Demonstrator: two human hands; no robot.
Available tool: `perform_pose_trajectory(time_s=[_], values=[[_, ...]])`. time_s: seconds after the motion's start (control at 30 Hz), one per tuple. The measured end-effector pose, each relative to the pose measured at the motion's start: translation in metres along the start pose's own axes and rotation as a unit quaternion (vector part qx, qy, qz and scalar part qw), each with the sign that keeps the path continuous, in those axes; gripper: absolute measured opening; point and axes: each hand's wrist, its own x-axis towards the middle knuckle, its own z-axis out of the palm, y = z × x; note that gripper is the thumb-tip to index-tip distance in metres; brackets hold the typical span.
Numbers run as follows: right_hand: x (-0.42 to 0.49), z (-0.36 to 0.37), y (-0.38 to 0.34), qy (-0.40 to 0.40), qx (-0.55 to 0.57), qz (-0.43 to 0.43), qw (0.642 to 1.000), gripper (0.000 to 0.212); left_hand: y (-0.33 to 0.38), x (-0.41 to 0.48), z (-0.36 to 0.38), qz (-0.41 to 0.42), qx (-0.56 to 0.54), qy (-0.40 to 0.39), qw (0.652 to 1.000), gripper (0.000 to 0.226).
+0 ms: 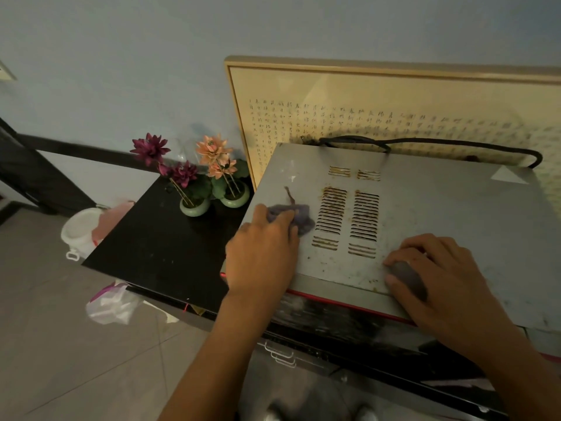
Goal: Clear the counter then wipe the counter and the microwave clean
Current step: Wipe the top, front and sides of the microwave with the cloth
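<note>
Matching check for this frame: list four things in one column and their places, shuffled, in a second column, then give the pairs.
Things:
1. purple cloth
2. grey object
3. black cord
4. green flower pots

Places:
A. on the black counter, left of the microwave
B. under the left hand, on the microwave's top
C. along the back edge of the microwave's top
D. gripped by the right hand at the microwave's front edge

Pairs: 1-B, 2-D, 3-C, 4-A
</note>
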Motion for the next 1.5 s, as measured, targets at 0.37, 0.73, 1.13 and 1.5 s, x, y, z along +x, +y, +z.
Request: perform_pose_trajectory(time_s=[0.37,0.73,1.13,1.5], values=[[-0.001,0.002,0.003,-0.007,-0.003,0.002,1.000,0.033,-0.023,-0.022,-0.011,0.002,-0.003,-0.023,1.000,0.037],[-0.001,0.002,0.002,-0.008,-0.003,0.007,1.000,0.032,-0.034,-0.016,-0.012,0.080,-0.017,-0.054,0.995,0.038],[-0.002,0.002,0.001,0.004,0.003,0.012,1.000,0.031,-0.024,-0.025,0.000,0.159,-0.056,-0.012,0.986,0.034],[-0.005,0.004,0.000,-0.004,-0.004,0.019,1.000,0.032,-0.015,0.023,0.005,0.079,-0.014,0.004,0.997,0.035]])
